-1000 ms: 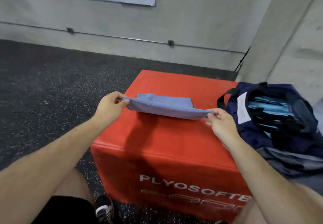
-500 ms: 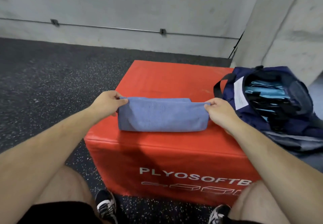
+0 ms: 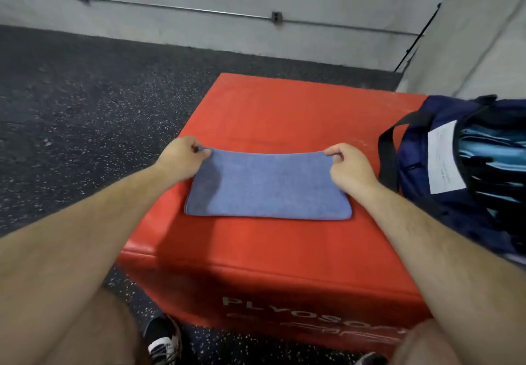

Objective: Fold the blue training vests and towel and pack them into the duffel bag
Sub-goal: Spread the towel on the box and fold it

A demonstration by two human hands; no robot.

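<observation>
A folded blue towel lies flat on the red plyo box, a neat rectangle near the front half of its top. My left hand pinches the towel's far left corner and my right hand pinches its far right corner. To the right stands a navy duffel bag, unzipped, with light blue vests packed inside and a white label on its inner flap.
Dark speckled rubber floor surrounds the box. A grey concrete wall with a conduit pipe runs behind, and a concrete pillar rises at the right behind the bag. My knees and shoes show at the bottom.
The towel was held up off the box, then brought down towards me and laid flat on the top. Both hands kept their corner grips.
</observation>
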